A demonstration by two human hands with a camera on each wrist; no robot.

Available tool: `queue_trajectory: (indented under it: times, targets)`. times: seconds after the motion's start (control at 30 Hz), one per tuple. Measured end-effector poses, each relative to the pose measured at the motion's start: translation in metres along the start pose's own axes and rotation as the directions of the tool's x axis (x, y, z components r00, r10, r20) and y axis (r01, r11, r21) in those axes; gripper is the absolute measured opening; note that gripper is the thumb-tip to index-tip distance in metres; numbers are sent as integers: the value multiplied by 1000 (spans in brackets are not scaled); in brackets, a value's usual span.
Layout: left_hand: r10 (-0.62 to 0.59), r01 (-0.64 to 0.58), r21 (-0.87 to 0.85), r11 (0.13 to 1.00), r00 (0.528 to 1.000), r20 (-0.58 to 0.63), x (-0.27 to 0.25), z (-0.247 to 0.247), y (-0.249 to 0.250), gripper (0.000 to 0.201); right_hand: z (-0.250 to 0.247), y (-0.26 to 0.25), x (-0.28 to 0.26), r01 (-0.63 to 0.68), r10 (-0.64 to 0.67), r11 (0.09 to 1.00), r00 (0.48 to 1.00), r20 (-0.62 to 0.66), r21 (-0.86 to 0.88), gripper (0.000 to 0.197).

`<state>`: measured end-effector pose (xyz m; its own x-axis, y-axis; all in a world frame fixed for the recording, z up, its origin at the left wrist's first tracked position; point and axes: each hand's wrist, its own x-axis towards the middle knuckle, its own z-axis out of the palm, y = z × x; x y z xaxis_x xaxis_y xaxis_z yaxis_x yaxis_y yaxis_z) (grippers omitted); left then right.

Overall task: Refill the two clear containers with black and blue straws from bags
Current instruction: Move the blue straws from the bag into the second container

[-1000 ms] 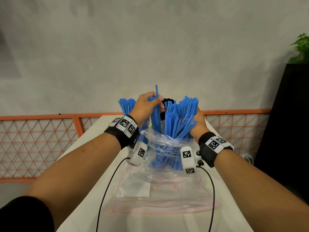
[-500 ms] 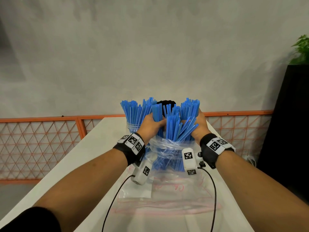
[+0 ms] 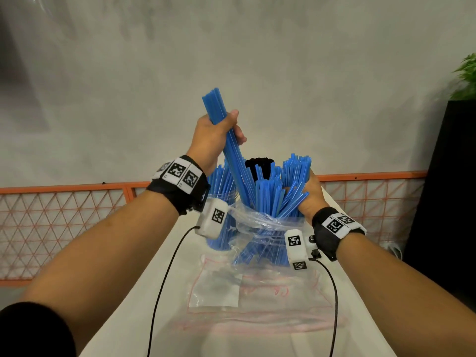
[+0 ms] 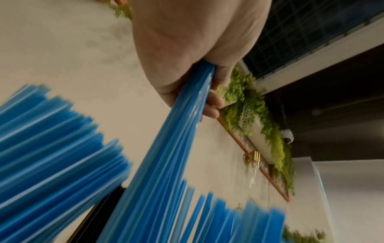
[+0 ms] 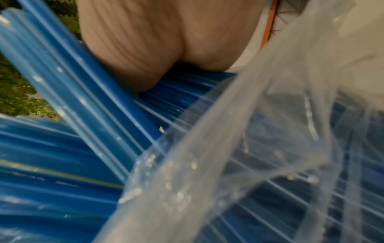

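- Currently, the left hand (image 3: 215,136) is curled round a small bundle of blue straws (image 3: 229,143), raised at 12 o'clock above the bag (image 3: 260,228); the lower ends of the bundle are among the bag's straws.
- The right hand (image 3: 309,194) holds the remaining blue straws (image 3: 273,197) and the gathered bag mouth at 3 o'clock of the bag; its fingers are hidden behind the straws, but the right wrist view shows the palm (image 5: 166,41) pressed on the straws.
- Handling judgement: the straws are light, thin, smooth and slippery, and a hard squeeze probably kinks them. Grip the bundle firmly near the upper third, so that no single straw slides out.
- The bag film is soft and crinkled; it likely drags on the straws during extraction.
- A clear container (image 3: 221,202), already carrying blue straws, stands at 10 o'clock just behind the bag. A cluster of black straws (image 3: 258,164) stands at 12 o'clock behind it.
- Obstructions: the splayed straw tops and the wrist camera cable (image 3: 164,279). A flat empty bag (image 3: 231,297) lies on the worktop (image 3: 116,331) at 6 o'clock.
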<state>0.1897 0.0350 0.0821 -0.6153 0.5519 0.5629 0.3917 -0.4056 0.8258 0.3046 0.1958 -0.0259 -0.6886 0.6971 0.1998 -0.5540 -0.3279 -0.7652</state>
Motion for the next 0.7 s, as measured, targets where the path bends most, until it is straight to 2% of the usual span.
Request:
queue_trajectory:
  times: [0.13, 0.33, 0.4, 0.47, 0.5, 0.57, 0.63, 0.67, 0.7]
  targets:
    - [35, -37, -31, 999, 998, -47, 4, -12, 22, 18, -1, 2, 7, -78, 79, 987, 997, 5, 140, 31]
    - [35, -35, 1, 999, 997, -70, 4, -31, 33, 18, 2, 1, 5, -122, 124, 984, 992, -7, 129, 40]
    - [10, -8, 26, 1000, 998, -60, -1, -34, 27, 19, 4, -3, -1, -82, 83, 996, 996, -12, 45, 34]
    - [-18, 21, 59, 998, 999, -49, -8, -37, 14, 18, 1, -3, -3, 25, -36, 967, 999, -38, -253, 30]
    - [-32, 35, 74, 997, 999, -42, -12, -38, 5, 18, 0, -2, -4, 48, -64, 954, 997, -46, -297, 35]
    - [-55, 58, 114, 992, 998, -26, -21, -41, -14, 18, -4, 0, -3, 46, -61, 963, 997, -50, -264, 38]
    - [-82, 85, 162, 983, 996, -22, -32, -44, -37, 21, -2, -2, -5, 68, -81, 950, 996, -32, -305, 34]
    - [-97, 100, 180, 979, 995, -21, -37, -45, -50, 24, 0, -3, -8, 69, -71, 968, 997, -1, -242, 36]
    - [-114, 115, 197, 974, 993, -17, -44, -45, -62, 26, 5, -5, -10, 8, -6, 997, 1000, 23, -80, 47]
